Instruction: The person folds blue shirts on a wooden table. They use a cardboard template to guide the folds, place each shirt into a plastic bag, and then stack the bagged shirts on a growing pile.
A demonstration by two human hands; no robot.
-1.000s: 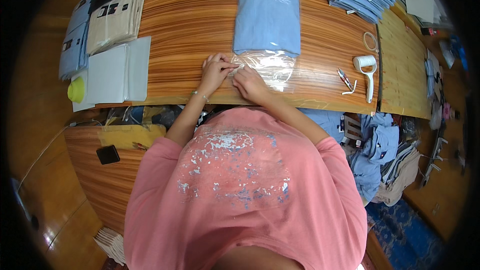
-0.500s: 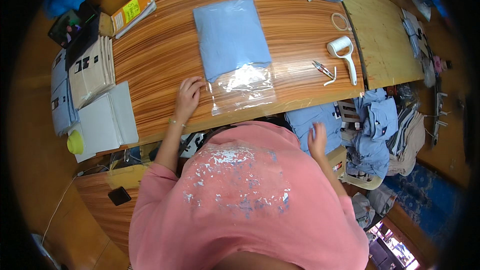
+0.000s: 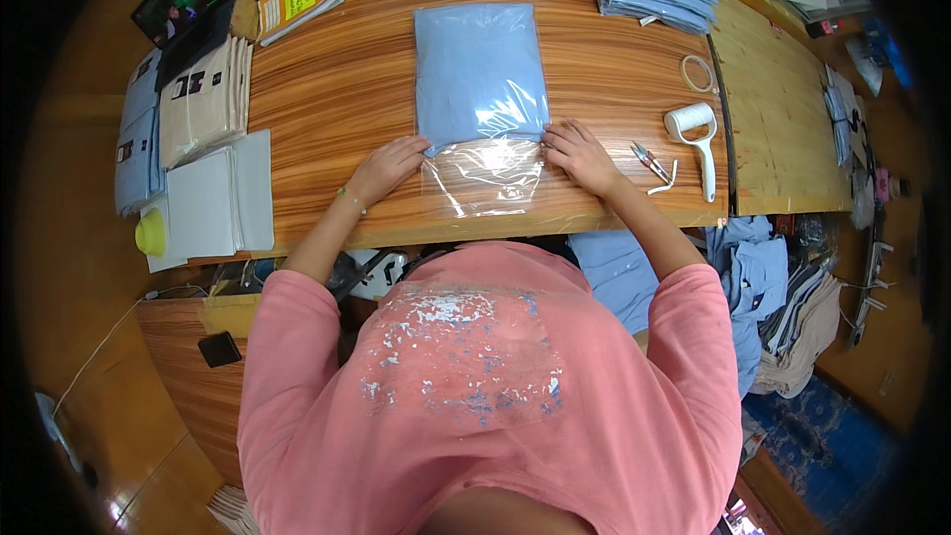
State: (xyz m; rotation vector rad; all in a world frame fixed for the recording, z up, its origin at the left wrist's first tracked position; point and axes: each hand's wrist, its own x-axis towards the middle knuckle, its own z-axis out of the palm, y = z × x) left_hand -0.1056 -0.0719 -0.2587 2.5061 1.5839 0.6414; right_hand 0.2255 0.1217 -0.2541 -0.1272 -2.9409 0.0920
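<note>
At bag [image 3: 481,107] edges, left hand [image 3: 389,168], right hand [image 3: 582,158], wide tabletop [image 3: 332,79]

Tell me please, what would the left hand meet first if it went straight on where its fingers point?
The left hand would probably meet the lower left corner of the folded blue garment in its clear bag; the hand lies right at that corner, though whether it touches is unclear.

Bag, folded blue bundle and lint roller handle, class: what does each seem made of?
Bag: glossy plastic film, given its transparency and glare.
Bundle: probably matte cloth, softly wrinkled; fibre unclear.
Roller handle: likely plastic, smooth and evenly white.
</note>
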